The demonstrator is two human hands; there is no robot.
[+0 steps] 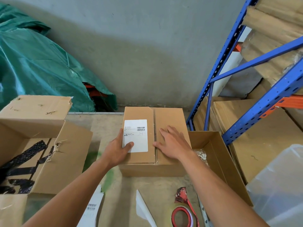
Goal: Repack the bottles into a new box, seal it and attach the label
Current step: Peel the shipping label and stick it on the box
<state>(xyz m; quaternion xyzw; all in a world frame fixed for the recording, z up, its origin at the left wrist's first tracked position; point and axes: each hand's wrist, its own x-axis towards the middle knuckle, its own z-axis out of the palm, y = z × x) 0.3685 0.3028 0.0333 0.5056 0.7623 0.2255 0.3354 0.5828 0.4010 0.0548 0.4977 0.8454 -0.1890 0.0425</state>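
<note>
1. Toward the far edge of the worktop [114, 185], at its middle, sits the closed cardboard box [170, 141], its two top flaps meeting along a centre seam.
2. On the box's left flap lies the white shipping label [136, 136], with barcodes printed in its upper part.
3. Left hand [117, 150]: lying flat against the box's left side, fingers loose, thumb pressing the label's lower left corner; it grips nothing.
4. Right hand [172, 143]: spread flat, palm down, on the right flap just beside the seam, gripping nothing.
5. At the worktop's left edge stands a larger open carton [49, 145], flaps raised and torn, with black markings inside.
6. Touching the closed box's right side is a low open carton [218, 154] holding crumpled clear wrapping.
7. Near the front edge lies a red tape dispenser [184, 210], with a peeled white backing sheet [144, 212] to its left and a strip of barcode labels [91, 208] further left.
8. Behind, a green tarpaulin [37, 63] lies against the grey wall; blue shelving [246, 66] with flattened cardboard stands at the right.
</note>
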